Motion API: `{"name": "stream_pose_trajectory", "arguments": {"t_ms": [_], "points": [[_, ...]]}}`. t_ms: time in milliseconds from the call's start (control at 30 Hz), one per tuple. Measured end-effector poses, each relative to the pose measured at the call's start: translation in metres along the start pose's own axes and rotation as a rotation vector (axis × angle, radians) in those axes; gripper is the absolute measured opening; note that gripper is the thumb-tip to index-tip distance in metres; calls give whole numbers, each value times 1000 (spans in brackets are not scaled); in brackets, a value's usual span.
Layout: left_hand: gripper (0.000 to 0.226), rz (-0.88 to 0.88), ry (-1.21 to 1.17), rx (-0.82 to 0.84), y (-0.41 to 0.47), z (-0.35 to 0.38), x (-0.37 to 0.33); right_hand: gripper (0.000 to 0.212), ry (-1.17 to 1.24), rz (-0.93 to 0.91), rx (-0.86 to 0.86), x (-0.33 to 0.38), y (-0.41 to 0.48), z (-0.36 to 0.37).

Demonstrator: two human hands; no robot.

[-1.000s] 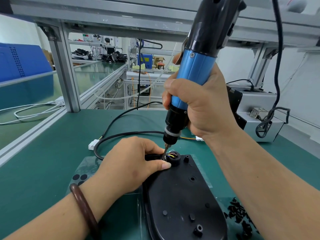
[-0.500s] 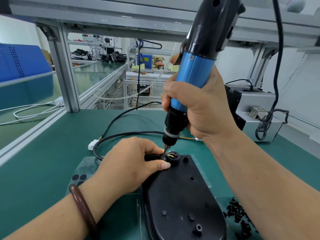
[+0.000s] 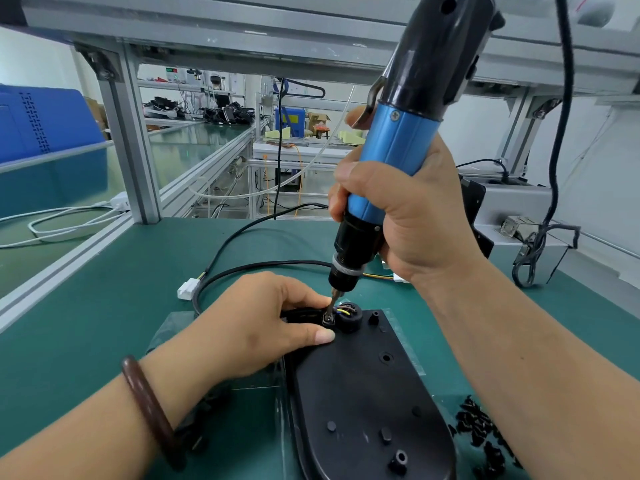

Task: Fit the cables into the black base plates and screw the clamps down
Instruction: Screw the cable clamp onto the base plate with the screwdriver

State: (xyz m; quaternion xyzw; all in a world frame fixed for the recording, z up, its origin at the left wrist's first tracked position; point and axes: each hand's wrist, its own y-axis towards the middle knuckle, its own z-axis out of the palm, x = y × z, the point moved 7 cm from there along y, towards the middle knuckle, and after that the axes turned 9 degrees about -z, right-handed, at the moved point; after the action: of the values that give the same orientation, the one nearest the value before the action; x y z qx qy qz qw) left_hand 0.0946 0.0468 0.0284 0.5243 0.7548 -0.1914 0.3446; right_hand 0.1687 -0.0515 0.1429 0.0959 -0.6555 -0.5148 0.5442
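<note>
A black base plate (image 3: 367, 396) lies on the green mat in front of me. At its far end a black cable (image 3: 242, 268) enters a round boss with coloured wires (image 3: 348, 315). A small clamp (image 3: 328, 319) sits over the cable there. My left hand (image 3: 256, 327) presses down on the plate's far left corner, thumb and fingers pinching around the clamp. My right hand (image 3: 408, 216) grips a blue and black electric screwdriver (image 3: 398, 143), held nearly upright, with its bit tip resting on the clamp.
A white connector (image 3: 187, 289) ends the cable at left. A pile of black screws (image 3: 481, 431) lies to the plate's right. A grey box (image 3: 526, 237) with a coiled black cord stands at right. An aluminium frame post (image 3: 128, 140) rises at back left.
The screwdriver has tilted slightly more upright, its bit staying on the clamp. My left hand has not moved.
</note>
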Motion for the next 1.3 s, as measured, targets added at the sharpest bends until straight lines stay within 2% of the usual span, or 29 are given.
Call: {"name": "stream_pose_trajectory", "arguments": {"t_ms": [233,1300], "points": [[17,-17,-45,12,3,3,0,31,-13,-1,1,0,1,0],[17,-66,-21,-68,0,2,1,27,-20,9,2,-2,3,1]]}}
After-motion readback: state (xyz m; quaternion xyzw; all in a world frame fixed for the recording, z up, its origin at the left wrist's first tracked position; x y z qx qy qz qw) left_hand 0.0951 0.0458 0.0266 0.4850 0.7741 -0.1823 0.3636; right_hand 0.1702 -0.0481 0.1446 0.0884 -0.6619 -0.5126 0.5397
